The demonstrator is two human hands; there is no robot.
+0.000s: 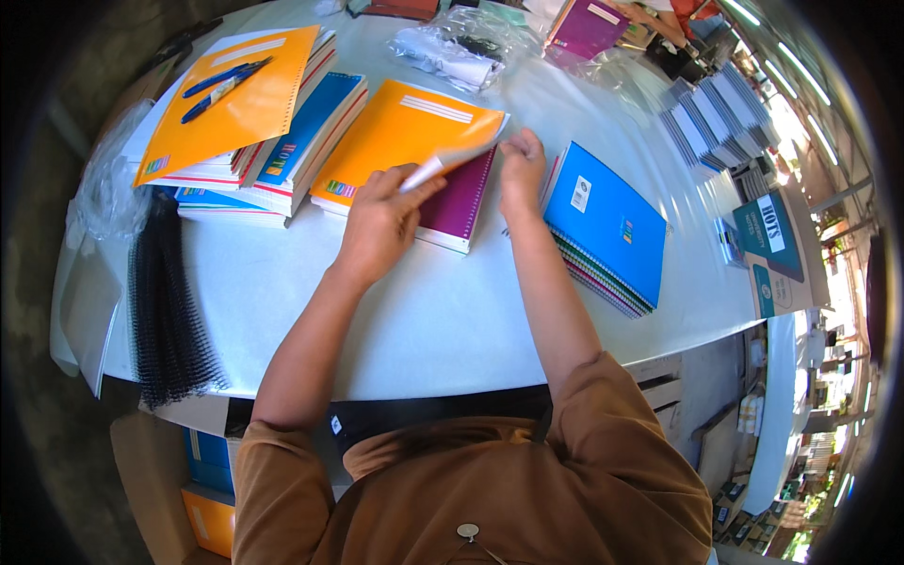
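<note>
A stack of blue-covered spiral notebooks (607, 226) is lying on the white table (424, 311) toward its right side. At the far left, an orange notebook (231, 99) is topping a pile of notebooks, with two blue pens (221, 83) resting on its cover. Beside it, another pile with a blue cover (306, 137) is leaning against that heap. A bundle of black binding combs (169, 301) is hanging over the table's left edge. Clear plastic bags (461, 47) are sitting at the far side, near a purple notebook (589, 26). Rows of stacked notebooks (716, 118) are standing further right.
</note>
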